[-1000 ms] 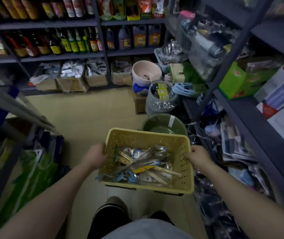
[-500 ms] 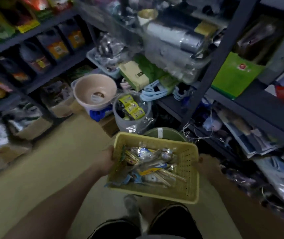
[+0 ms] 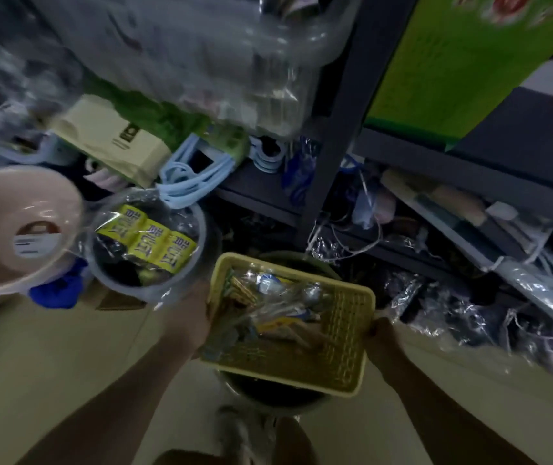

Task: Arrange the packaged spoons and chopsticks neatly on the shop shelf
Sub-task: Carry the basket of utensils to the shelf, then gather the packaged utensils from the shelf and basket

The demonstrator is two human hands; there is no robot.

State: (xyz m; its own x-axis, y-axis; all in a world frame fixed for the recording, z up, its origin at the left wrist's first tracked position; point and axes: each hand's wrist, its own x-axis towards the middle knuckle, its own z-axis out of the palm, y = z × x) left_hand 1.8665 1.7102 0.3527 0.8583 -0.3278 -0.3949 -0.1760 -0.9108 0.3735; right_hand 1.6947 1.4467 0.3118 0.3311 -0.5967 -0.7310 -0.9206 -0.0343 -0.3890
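Note:
A yellow perforated plastic basket point(image 3: 345, 350) is in front of me, low and centre. Inside it lie several packaged spoons and chopsticks point(image 3: 278, 307) in clear wrappers. My left hand point(image 3: 189, 318) grips the basket's left rim. My right hand point(image 3: 382, 333) grips its right rim. The basket is held over a dark green basin point(image 3: 268, 396) on the floor. The dark metal shop shelf point(image 3: 332, 156) stands just beyond it, its lower boards crowded with wrapped goods. The picture is blurred by motion.
A pink basin point(image 3: 16, 226) and a clear tub of yellow packets point(image 3: 147, 243) stand at the left on the floor. Light blue hangers point(image 3: 194, 176) hang off the shelf edge. A green box point(image 3: 462, 55) sits on an upper board. Plastic-wrapped goods point(image 3: 489, 317) pile at lower right.
The view has swung right and down toward the shelf, which now looms closer. The basket stays held in both hands and now sits over the green basin.

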